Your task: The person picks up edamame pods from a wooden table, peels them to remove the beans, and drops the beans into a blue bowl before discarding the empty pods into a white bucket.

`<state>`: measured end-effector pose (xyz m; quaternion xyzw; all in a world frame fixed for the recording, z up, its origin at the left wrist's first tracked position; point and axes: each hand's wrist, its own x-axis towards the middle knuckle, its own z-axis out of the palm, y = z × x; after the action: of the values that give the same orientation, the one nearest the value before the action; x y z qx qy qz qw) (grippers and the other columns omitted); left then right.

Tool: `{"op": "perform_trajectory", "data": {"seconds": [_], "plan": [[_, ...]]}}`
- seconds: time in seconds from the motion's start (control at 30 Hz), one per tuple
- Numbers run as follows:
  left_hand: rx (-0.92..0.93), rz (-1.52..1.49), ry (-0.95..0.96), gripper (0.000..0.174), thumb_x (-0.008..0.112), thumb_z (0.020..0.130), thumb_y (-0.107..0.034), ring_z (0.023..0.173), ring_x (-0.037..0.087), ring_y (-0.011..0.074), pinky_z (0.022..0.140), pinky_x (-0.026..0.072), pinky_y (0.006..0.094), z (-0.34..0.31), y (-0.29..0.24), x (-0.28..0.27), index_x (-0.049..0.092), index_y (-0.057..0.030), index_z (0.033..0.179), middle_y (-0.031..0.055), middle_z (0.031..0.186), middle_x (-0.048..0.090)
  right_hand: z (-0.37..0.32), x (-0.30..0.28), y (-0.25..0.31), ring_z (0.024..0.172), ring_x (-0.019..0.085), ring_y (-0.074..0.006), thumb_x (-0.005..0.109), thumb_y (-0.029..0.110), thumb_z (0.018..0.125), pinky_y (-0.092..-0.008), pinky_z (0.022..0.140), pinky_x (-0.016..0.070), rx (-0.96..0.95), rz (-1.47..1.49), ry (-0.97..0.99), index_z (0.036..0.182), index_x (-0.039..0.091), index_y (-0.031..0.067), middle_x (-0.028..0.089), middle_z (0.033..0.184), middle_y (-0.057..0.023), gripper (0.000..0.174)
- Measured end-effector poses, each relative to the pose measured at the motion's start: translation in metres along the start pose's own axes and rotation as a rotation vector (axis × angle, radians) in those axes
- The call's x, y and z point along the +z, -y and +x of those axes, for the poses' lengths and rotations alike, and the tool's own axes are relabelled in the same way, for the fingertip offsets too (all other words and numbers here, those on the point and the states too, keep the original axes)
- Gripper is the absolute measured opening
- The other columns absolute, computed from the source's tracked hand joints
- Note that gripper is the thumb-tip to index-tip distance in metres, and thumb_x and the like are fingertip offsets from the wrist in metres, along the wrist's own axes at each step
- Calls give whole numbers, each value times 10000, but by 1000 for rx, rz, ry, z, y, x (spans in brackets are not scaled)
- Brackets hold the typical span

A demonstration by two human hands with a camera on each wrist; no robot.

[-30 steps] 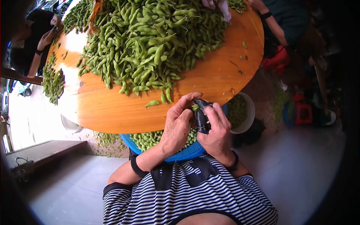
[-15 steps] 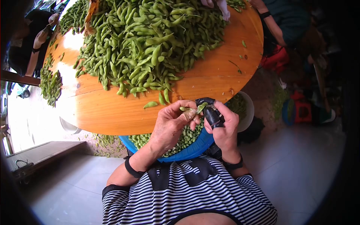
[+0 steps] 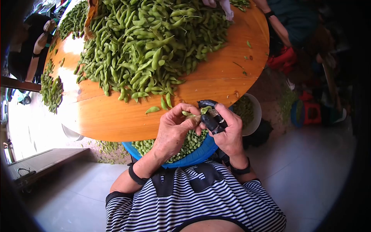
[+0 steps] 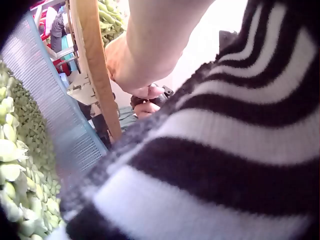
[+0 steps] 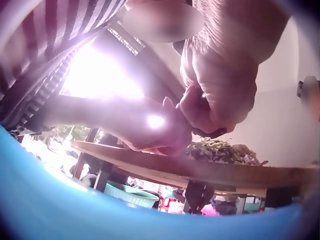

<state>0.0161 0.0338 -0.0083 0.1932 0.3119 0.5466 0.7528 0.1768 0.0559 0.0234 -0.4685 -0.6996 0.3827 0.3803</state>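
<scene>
Both hands meet over the blue basin (image 3: 189, 159), close to the table edge. My left hand (image 3: 170, 129) pinches a green soybean pod (image 3: 187, 114) between thumb and fingers. My right hand (image 3: 232, 133) wears black covers on its thumb and index finger, which pinch green pod (image 3: 205, 110) beside the left fingertips. The fingers hide much of what is held. Shelled beans (image 3: 189, 147) fill the basin beneath. In the right wrist view, my left hand (image 5: 160, 122) and right hand (image 5: 222, 85) come together above the tabletop, contents hidden.
A big heap of soybean pods (image 3: 135, 50) covers much of the round wooden table (image 3: 112, 120). A white bucket (image 3: 256, 116) stands at right below the edge. Other people's hands (image 3: 40, 42) work at left, and a gloved hand (image 3: 224, 5) reaches the heap's far side.
One second ago my hands were close together, the right thumb upright against the pod. They then parted slightly, showing pale pod between them. Since then the right thumb has tilted toward the left fingers.
</scene>
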Motion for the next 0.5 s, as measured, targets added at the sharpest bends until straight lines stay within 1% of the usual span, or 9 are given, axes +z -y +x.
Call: {"op": "perform_trajectory", "data": {"seconds": [0.07,0.1,0.17,0.3,0.37,0.4,0.43,0.47,0.5], "plan": [[22,5,3,100,597,902,13,745,633,148,645,519,253,1,2,-2,597,11,1002,78,881,636,1,-2,1,652,636,-164,601,-25,776,-286,619,499,148,111,52,1079,609,-19,631,721,-70,303],[20,7,4,100,597,902,13,745,633,148,645,519,253,1,2,-1,597,11,1002,78,881,636,2,-3,1,652,636,-164,601,-25,776,-286,619,499,148,112,50,1079,609,-19,631,721,-70,303],[44,18,22,121,613,900,3,727,617,129,616,505,244,1,2,0,601,0,1020,69,870,630,3,-6,2,604,614,-139,600,-14,785,-280,586,489,367,324,98,1080,609,-15,627,677,-41,295],[-54,245,74,146,618,898,-2,689,580,101,592,472,233,-5,-11,-2,602,9,1043,50,874,623,5,-12,7,637,613,-158,597,-30,778,-288,610,488,396,347,146,1086,603,-22,630,722,-62,308],[-39,667,41,190,632,885,-7,652,541,84,576,445,237,-6,-11,-2,588,27,1066,37,848,615,3,-6,2,675,619,-203,591,-47,766,-310,638,486,83,66,47,1071,598,-30,624,765,-101,305],[66,812,83,227,609,862,33,658,546,126,586,443,253,-6,-11,-2,572,44,1085,70,837,577,3,-6,2,675,619,-203,591,-47,766,-310,638,486,87,67,48,1071,598,-30,624,765,-101,305],[59,811,80,227,609,862,33,658,546,126,586,443,253,-6,-12,-1,572,44,1085,70,837,577,4,-5,3,709,628,-222,589,-52,760,-313,659,488,-18,-26,36,1067,597,-31,627,797,-120,307],[163,882,124,232,600,845,47,678,549,167,600,447,271,-6,-13,2,573,43,1075,95,835,547,4,-5,3,742,637,-242,588,-56,754,-315,681,489,-121,-118,26,1062,596,-31,630,828,-138,309],[267,950,169,238,590,828,61,698,552,208,615,451,290,-6,-16,4,573,42,1065,121,834,517,3,-5,3,742,637,-242,588,-56,754,-315,681,489,-114,-114,30,1062,596,-31,630,828,-138,309]]}}
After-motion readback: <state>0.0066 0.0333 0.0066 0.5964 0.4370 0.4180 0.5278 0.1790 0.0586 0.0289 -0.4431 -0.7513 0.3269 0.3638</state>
